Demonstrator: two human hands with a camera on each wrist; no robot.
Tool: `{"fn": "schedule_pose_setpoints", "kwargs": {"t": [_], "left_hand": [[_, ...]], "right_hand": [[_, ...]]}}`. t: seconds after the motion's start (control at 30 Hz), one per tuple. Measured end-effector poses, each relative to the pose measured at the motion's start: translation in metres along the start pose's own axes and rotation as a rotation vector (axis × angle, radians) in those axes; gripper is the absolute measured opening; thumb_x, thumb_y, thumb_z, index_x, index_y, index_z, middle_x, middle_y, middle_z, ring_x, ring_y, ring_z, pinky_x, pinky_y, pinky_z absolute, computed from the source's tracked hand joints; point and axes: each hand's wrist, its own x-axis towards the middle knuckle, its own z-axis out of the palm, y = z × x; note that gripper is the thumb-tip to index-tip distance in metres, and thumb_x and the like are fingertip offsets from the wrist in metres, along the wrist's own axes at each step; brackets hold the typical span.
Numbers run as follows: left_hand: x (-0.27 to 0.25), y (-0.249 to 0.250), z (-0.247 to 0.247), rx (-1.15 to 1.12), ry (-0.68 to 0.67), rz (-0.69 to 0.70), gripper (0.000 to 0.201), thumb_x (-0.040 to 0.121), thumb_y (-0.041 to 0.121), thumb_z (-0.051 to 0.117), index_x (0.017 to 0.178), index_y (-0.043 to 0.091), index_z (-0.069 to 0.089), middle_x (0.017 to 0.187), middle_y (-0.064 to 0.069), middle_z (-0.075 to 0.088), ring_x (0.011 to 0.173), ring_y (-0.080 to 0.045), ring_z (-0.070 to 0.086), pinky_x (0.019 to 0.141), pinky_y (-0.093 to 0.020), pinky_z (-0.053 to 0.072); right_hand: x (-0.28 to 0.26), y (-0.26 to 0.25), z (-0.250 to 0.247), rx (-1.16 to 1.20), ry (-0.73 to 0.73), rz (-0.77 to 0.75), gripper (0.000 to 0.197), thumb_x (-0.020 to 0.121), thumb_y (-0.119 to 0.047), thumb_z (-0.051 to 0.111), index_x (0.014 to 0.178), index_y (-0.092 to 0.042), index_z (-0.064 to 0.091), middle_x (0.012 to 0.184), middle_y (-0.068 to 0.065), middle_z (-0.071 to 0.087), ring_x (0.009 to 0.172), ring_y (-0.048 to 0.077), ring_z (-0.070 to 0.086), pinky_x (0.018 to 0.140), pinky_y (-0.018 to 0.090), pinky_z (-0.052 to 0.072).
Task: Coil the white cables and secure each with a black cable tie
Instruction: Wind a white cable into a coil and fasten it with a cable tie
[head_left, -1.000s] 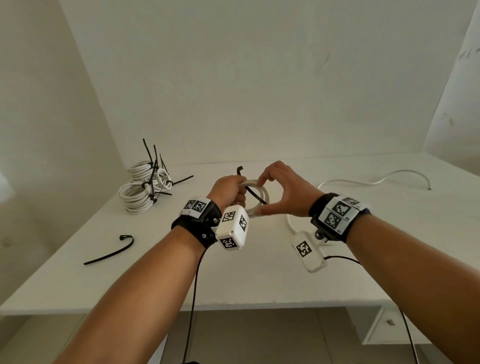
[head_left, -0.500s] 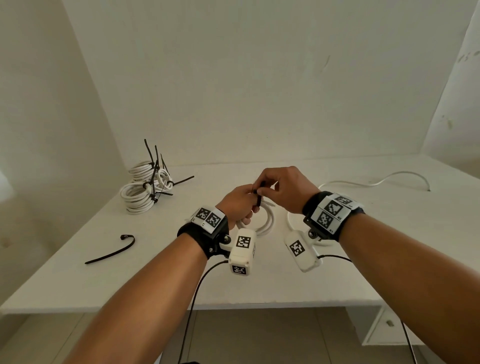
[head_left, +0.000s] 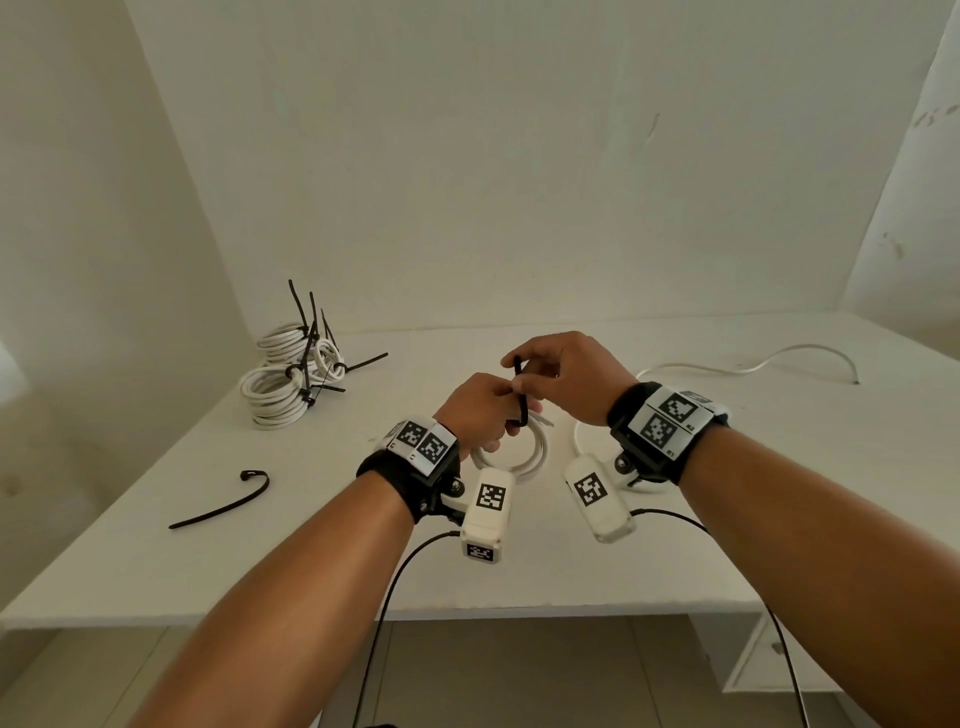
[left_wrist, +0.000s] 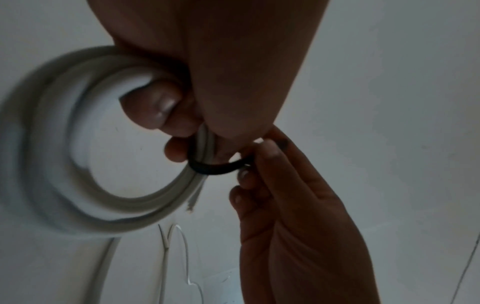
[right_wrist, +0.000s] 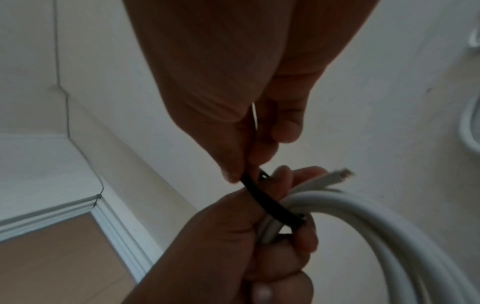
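My left hand grips a coil of white cable above the middle of the white table. A black cable tie loops round the coil's strands where my fingers hold them. My right hand pinches the tie's upper end between thumb and forefinger. In the left wrist view the tie curves under the coil. From the right wrist, the tie crosses the bundled strands, whose cut end sticks out beyond my left fingers.
Several tied white coils with black tie tails sticking up are stacked at the back left. A loose black cable tie lies on the table's left. An uncoiled white cable runs along the right side. Walls enclose the table.
The coil dropped from upright between both hands to hanging below my left hand. My right hand moved onto the tie and drew its end upward.
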Motion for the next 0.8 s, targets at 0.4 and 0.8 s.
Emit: {"fn": "schedule_pose_setpoints", "kwargs": {"t": [0.4, 0.8], "left_hand": [[0.001, 0.001, -0.004, 0.180, -0.042, 0.065, 0.036, 0.102, 0.023, 0.038, 0.106, 0.001, 0.066, 0.067, -0.005, 0.054, 0.039, -0.008, 0.033, 0.042, -0.021, 0.032], [0.005, 0.001, -0.007, -0.104, 0.167, 0.028, 0.033, 0.099, 0.016, 0.041, 0.091, 0.004, 0.070, 0.061, -0.004, 0.054, 0.044, -0.012, 0.034, 0.042, -0.022, 0.031]], "right_hand": [[0.001, -0.001, -0.005, -0.077, 0.017, 0.164, 0.012, 0.092, -0.017, 0.061, 0.087, -0.021, 0.071, 0.069, -0.006, 0.068, 0.063, 0.007, 0.060, 0.064, 0.023, 0.049], [0.003, -0.014, 0.005, 0.385, 0.343, 0.258, 0.009, 0.081, -0.019, 0.074, 0.086, -0.013, 0.070, 0.070, 0.000, 0.075, 0.066, 0.013, 0.072, 0.064, 0.027, 0.058]]}}
